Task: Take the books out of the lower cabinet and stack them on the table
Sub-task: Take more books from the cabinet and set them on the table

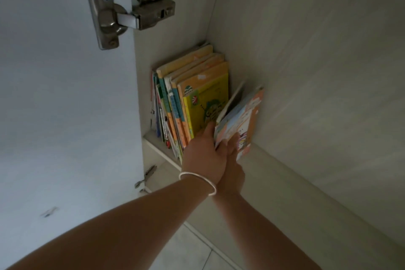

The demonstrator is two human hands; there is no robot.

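1. Left hand (203, 153), the one with the thin white bangle (198, 182) on its wrist, reaches into the cabinet; its thumb lies against the yellow cover, its fingers go in behind the tilted book and are hidden, so grip looks like a hold on that book's near edge.
2. Right hand (232, 160) sits just under and behind the left one, fingers curled onto the lower front corner of the same book; much of it is covered by the left hand.
3. Orange-and-white picture book (243, 120) held by both hands, tilted out to the right, away from the row, its top leaning toward the cabinet's back wall; a gap opens between it and the yellow book.
4. Yellow book (206, 103) stands upright as the outermost one of the row, cover facing out.
5. Row of books (173, 103) behind it, upright, spines forward, packed against the left inner wall in the corner.
6. All books sit on the cabinet floor (285, 173), pale wood-grain.
7. Open cabinet door (54, 94), white, on the left, carried by a metal hinge (129, 13) at top; a second hinge (146, 176) lower down.
8. Tiled floor (192, 250) at bottom.
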